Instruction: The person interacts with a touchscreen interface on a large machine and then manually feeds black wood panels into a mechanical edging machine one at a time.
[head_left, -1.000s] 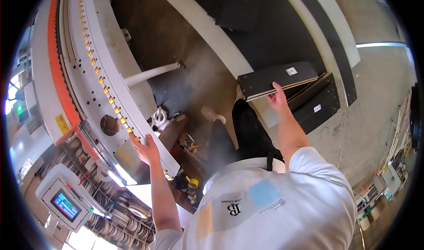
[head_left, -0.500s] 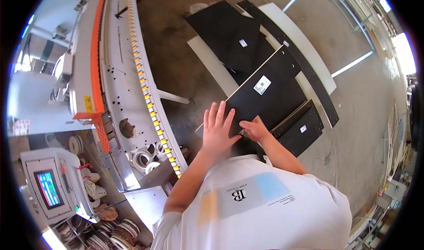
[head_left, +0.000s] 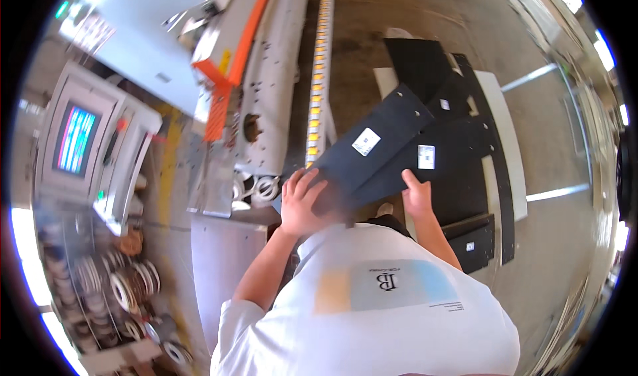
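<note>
My left hand (head_left: pixel 302 202) grips the near left end of a black panel (head_left: pixel 392 118), its fingers over the edge. This panel has a white label and holes near its far end. It is tilted across a second labelled black panel (head_left: pixel 455 140). My right hand (head_left: pixel 419 195) is at the near edge of that second panel, thumb stretched up and apart from the partly hidden fingers. It appears to hold nothing. Part of the upper panel's near end is blurred.
A long machine with a yellow-and-white roller track (head_left: pixel 318 97) runs along the left. A control box with a screen (head_left: pixel 78 140) stands farther left, above rolls of edging (head_left: pixel 133 286). More dark panels (head_left: pixel 419 63) and a white board (head_left: pixel 506 150) lie stacked at the right.
The upper black panel has swung left toward the machine with my left hand. My right hand has come away from it, and the second labelled panel is uncovered. The view has turned left.
</note>
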`<control>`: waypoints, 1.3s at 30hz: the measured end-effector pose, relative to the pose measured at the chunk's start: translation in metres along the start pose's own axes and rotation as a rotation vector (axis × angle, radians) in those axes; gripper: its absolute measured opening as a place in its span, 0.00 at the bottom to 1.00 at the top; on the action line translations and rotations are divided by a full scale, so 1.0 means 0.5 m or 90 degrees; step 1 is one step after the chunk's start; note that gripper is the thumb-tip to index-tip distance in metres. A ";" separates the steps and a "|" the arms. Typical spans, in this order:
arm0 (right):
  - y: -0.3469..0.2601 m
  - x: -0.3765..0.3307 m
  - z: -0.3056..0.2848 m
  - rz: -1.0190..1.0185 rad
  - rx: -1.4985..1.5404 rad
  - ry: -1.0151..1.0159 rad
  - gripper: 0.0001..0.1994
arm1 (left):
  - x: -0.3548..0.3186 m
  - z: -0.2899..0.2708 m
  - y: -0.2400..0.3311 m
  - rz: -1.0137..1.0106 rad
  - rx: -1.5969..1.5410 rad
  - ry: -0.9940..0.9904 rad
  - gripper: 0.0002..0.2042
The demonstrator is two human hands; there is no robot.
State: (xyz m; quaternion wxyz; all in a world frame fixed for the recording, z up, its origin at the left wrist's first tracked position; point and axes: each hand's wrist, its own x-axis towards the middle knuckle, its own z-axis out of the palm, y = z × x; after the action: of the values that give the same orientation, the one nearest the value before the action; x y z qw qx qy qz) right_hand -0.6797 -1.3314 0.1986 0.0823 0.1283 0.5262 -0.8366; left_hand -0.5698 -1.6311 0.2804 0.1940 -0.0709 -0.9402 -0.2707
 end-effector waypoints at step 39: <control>0.045 -0.024 0.087 0.052 -0.031 -0.057 0.19 | -0.170 -0.079 -0.526 -0.560 0.418 -0.014 0.20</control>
State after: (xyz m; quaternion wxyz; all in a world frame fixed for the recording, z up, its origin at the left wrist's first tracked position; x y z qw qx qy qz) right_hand -0.6677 -1.3803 0.2010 0.1427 0.1101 0.5365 -0.8244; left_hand -0.5421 -1.8767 0.1502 0.0644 0.3903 -0.9183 -0.0178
